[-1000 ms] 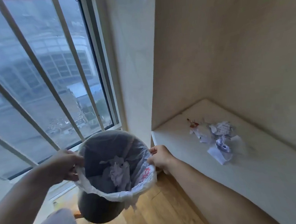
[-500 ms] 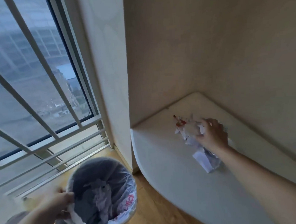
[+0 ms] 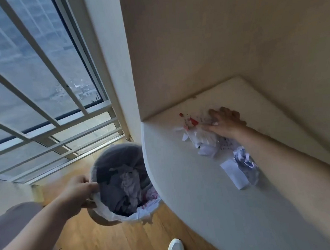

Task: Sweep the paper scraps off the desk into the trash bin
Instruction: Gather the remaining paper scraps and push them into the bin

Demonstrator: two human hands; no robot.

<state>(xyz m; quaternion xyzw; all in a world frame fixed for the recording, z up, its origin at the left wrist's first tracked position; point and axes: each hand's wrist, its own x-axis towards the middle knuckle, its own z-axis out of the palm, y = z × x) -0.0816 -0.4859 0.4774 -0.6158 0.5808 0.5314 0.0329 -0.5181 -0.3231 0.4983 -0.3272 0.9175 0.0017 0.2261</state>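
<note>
**Scraps piled at desk's back corner, bin held at the edge**

Paper scraps [image 3: 204, 139] lie in a loose heap on the pale desk [image 3: 215, 209] near the wall corner: white torn bits, crumpled wads, small red pieces w/ red specks, plus a blue-printed ball & a flat white slip nearer the person. Right hand [image 3: 225, 123] lies flat, fingers spread, on the heap's far side, gripping nothing. Left hand [image 3: 78, 196] pinches the rim of the trash bin [image 3: 123, 186], white liner, crumpled paper inside, tucked just under the desk's curved edge.
</note>
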